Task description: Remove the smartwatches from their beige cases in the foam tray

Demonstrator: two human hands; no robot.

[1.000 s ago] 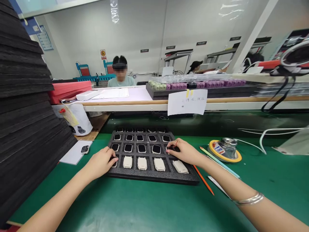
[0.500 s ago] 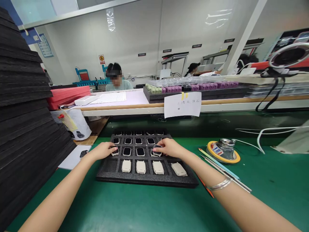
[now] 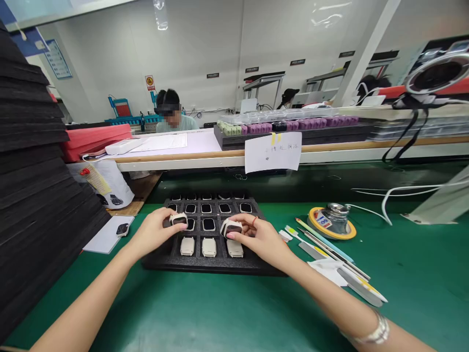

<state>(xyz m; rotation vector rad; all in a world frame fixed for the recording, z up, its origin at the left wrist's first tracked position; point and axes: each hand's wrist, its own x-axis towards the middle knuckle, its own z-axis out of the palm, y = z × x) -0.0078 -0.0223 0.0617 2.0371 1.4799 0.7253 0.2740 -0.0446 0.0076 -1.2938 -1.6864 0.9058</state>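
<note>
In my left hand (image 3: 157, 230) is a watch case (image 3: 179, 220) with a pale frame and dark screen, pinched between thumb and fingers above the left of the foam tray. My right hand (image 3: 258, 237) grips a second watch case (image 3: 231, 228), tilted, over the tray's right part. The black foam tray (image 3: 220, 265) has rows of square pockets. Several watch cases lie in it screen up, such as this dark-faced one (image 3: 208, 224). In the nearest row several lie with pale backs up, among them one watch case (image 3: 209, 247). My right hand hides some pockets.
Tall black foam sheets (image 3: 32, 195) are stacked at the left. Beside them another watch case (image 3: 122, 229) rests by a white pad (image 3: 106, 237). Brushes and tools (image 3: 326, 244), a yellow tape roll (image 3: 350, 232) and a metal-topped jar (image 3: 337, 215) lie right. A shelf (image 3: 183, 163) runs behind.
Both hands have lifted the watch cases out of their pockets and brought them nearer to me. The right arm has shifted, uncovering more tools. The camera view has moved slightly.
</note>
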